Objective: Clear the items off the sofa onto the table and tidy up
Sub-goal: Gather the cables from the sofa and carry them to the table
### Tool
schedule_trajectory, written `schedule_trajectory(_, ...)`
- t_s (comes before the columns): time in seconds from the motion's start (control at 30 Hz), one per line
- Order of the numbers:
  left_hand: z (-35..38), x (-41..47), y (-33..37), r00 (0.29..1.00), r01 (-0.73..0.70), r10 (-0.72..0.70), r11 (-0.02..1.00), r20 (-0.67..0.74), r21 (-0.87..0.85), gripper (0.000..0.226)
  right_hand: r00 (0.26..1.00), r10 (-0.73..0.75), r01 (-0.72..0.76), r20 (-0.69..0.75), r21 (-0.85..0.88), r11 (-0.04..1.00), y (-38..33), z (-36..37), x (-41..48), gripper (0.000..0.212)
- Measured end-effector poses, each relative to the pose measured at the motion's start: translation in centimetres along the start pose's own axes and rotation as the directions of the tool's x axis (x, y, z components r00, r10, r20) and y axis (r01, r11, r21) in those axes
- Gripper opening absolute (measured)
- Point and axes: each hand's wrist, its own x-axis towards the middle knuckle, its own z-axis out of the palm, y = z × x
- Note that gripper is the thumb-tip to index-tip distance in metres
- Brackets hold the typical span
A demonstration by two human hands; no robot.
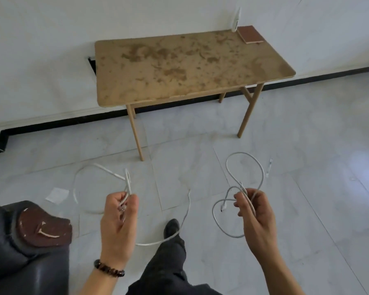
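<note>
My left hand point(118, 222) is shut on a white cable point(185, 211) whose loops hang out to the left and trail down past my leg. My right hand point(255, 216) is shut on a second white cable point(229, 167), coiled in loose loops above and left of the fingers, its plug end dangling. Both hands are held over the floor, well short of the wooden table point(179, 86), which stands against the white wall. The dark sofa point(13, 241) shows at the bottom left with a worn brown patch on its armrest.
A brown notebook-like pad point(250, 34) lies on the table's far right corner beside a white object point(235, 20) leaning on the wall. A scrap of paper point(57, 194) and a small pen-like item point(268, 167) lie on the tiled floor. My leg and shoe point(172, 227) are between my hands.
</note>
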Motion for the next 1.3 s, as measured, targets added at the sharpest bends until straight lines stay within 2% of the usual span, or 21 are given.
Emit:
schedule_trajectory(0.27,15.3,21.0,9.2,0.981,-0.071,0.083,0.995,0.175,-0.072,0.035,0.986,-0.025,0.033,-0.165,0.044,0.998,-6.1,-2.3,20.9,0.004)
schedule_trajectory(0.47,29.6,32.0,11.2,0.966,-0.117,0.128,0.991,0.224,-0.063,0.035,0.966,0.053,-0.017,-0.252,0.142,0.99,-2.6,-4.9,36.2,0.021)
schedule_trajectory(0.6,39.2,38.7,13.1,0.973,-0.07,0.077,0.997,0.217,-0.042,0.033,0.978,0.073,-0.048,-0.196,0.129,0.991,-1.3,-7.1,49.1,0.023)
schedule_trajectory(0.83,49.8,50.3,20.4,0.979,-0.1,0.109,0.993,0.17,-0.06,0.041,1.0,-0.009,0.01,-0.02,0.032,0.999,-7.4,-9.6,69.8,0.021)
schedule_trajectory(1.03,58.2,60.6,19.6,0.993,-0.048,0.051,0.998,0.105,-0.032,0.027,0.995,-0.005,0.006,0.097,-0.011,1.0,-8.6,-6.8,84.7,0.024)
schedule_trajectory(1.17,64.2,70.2,19.2,0.991,0.008,0.001,0.998,0.133,-0.067,0.025,0.991,0.034,-0.021,0.129,-0.099,0.995,-9.0,-3.7,94.4,0.023)
schedule_trajectory(1.3,70.2,80.7,19.3,0.986,-0.019,0.03,0.997,0.166,-0.068,0.026,0.988,0.072,-0.058,0.135,-0.103,0.993,-10.1,-0.8,103.6,0.027)
